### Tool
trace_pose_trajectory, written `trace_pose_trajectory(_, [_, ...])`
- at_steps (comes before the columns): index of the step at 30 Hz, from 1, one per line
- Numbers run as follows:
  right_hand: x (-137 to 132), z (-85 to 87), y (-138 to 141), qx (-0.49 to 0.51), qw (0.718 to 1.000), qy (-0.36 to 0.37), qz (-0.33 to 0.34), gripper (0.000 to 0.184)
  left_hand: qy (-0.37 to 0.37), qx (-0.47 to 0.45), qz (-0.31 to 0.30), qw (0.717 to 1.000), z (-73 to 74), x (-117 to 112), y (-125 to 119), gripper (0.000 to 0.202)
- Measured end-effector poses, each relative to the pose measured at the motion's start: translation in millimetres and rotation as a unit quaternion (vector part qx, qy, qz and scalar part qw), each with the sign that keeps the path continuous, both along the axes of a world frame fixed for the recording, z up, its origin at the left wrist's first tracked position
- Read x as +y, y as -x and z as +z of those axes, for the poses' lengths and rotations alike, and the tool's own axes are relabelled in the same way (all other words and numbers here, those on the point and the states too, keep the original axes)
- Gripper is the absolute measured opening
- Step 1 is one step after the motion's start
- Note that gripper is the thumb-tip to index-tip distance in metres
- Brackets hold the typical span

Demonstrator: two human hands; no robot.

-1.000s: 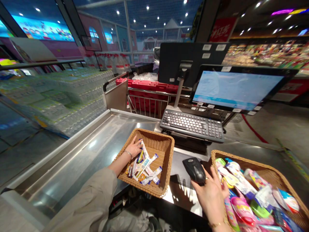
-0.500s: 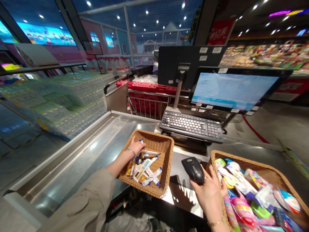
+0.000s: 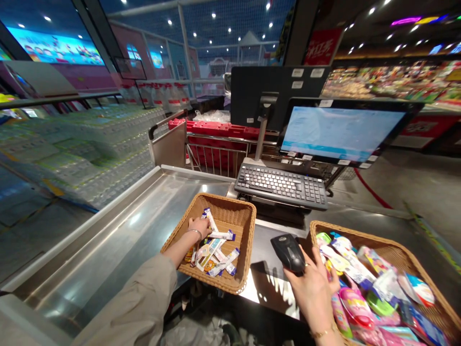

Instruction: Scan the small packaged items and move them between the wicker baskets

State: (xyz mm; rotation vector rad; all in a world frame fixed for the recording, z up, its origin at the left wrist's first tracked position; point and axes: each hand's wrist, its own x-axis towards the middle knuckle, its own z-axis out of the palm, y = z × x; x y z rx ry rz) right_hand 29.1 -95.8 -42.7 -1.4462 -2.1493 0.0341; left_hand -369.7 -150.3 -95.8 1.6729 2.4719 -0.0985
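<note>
Black keyboard just beyond the wicker basket under the left hand

Left hand resting on wrapped snack sticks in wicker basket; right hand gripping black barcode scanner.

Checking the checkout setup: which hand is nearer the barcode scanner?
Right: the right hand holds the barcode scanner; the left hand sits apart, in the wicker basket.
</note>
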Motion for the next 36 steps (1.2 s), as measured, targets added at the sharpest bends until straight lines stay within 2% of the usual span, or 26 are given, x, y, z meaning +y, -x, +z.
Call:
trace_pose_trajectory(4, [-1,-0.6,-1,0.002,1.0,-0.003,0.001,0.038,-0.043,0.017,-0.07,0.996,-4.4,2,-17,0.033])
trace_pose_trajectory(9, [-1,-7.2,-5,0.005,1.0,0.001,-0.002,0.04,-0.028,0.012,-0.146,0.989,-18.0,1,-26,0.035])
trace_pose_trajectory(16, [-2,-3.4,-7,0.006,1.0,0.019,-0.014,0.041,-0.006,-0.005,-0.133,0.991,-31.9,-1,-12,0.036])
trace_pose_trajectory(24, [-5,3.8,0,-0.001,1.0,0.014,-0.004,0.039,-0.012,-0.025,-0.127,0.991,-39.9,-3,-14,0.025])
trace_pose_trajectory(27, [-6,5.0,3,-0.003,1.0,0.009,0.003,0.036,-0.024,-0.025,-0.129,0.991,-37.8,-4,-17,0.02])
trace_pose_trajectory(30, [-6,7.4,7,-0.006,1.0,0.001,0.009,0.034,-0.04,-0.02,-0.137,0.989,-29.8,-3,-21,0.015])
trace_pose_trajectory(36, [-7,17.2,16,-0.009,1.0,-0.012,0.017,0.027,-0.087,0.001,-0.138,0.987,0.9,5,-25,0.013])
